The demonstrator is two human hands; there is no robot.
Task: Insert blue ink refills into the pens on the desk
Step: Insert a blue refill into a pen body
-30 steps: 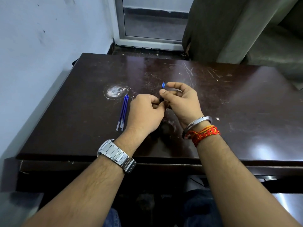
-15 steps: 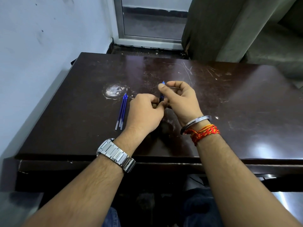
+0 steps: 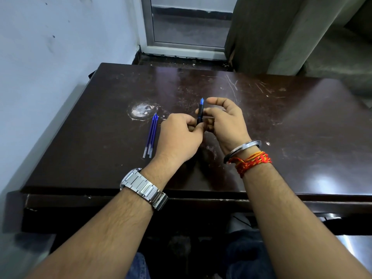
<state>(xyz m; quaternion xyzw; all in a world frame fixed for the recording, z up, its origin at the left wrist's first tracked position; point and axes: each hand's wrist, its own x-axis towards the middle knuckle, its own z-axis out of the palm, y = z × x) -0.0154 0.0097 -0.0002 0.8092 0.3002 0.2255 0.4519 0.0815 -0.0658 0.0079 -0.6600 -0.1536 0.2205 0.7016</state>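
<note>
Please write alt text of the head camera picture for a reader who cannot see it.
Both hands hold a dark, blue-tipped pen over a scratched dark desk: left hand at its lower end, right hand on the barrel. Blue refills lie together on the desk, left of the hands.

Glossy, scratched dark-wood desk (image 3: 281,117) under my camera.
I see a metal-link watch (image 3: 144,188), woven thread band (image 3: 251,161), plastic refills (image 3: 151,135).

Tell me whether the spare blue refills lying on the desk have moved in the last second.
No. The spare refills lie just below the pale worn patch, as before.
</note>
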